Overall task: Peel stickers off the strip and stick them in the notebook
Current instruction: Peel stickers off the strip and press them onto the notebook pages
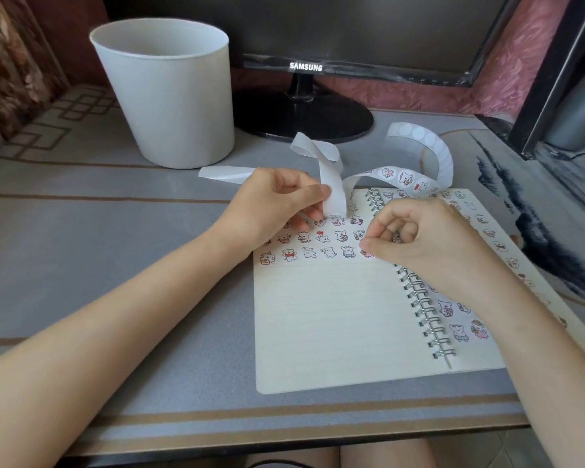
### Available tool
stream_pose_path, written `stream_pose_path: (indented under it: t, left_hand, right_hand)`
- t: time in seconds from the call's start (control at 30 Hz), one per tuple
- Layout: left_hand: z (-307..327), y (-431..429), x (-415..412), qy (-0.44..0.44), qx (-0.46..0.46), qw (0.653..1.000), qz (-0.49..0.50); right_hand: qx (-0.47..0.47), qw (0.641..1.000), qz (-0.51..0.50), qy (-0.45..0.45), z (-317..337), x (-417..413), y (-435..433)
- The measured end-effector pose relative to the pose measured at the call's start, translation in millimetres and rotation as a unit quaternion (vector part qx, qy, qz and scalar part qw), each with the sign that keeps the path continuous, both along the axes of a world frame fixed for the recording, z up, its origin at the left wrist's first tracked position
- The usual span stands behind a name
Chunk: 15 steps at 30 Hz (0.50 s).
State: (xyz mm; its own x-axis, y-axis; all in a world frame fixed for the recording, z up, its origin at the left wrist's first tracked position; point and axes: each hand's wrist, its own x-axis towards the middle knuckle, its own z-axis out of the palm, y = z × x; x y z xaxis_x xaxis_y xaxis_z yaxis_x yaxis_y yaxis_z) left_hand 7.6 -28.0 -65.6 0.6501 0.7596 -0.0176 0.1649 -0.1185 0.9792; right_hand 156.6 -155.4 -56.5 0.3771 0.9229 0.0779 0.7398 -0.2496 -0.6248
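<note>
An open spiral notebook [331, 325] lies on the desk, with rows of small bear stickers across the top of its left page and more on the right page. A long white sticker strip [434, 153] curls above the notebook; part of it still carries round stickers. My left hand [277, 204] pinches the strip's bare end over the left page. My right hand [429, 241] has curled fingers, and its thumb presses a pink sticker [367, 254] onto the left page at the end of the lowest sticker row.
A white bucket [169, 96] stands at the back left of the desk. A black monitor with its round base [304, 119] sits behind the strip. A grey patterned mat [81, 238] covers the desk. A dark frame [554, 79] rises at the right.
</note>
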Motion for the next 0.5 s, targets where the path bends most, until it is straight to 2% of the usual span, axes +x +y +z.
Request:
stream_pose_path:
  t: [0.13,0.5]
  left_hand:
    - [0.0,-0.4,0.3,-0.005,-0.002,1.0,-0.002]
    - [0.0,-0.6,0.4,-0.006,-0.003,1.0,-0.001]
  right_hand:
    - [0.009,1.0,-0.012,0.003,-2.4,3.8,0.0]
    - [0.033,0.994,-0.033,0.1,-7.6,8.0,4.4]
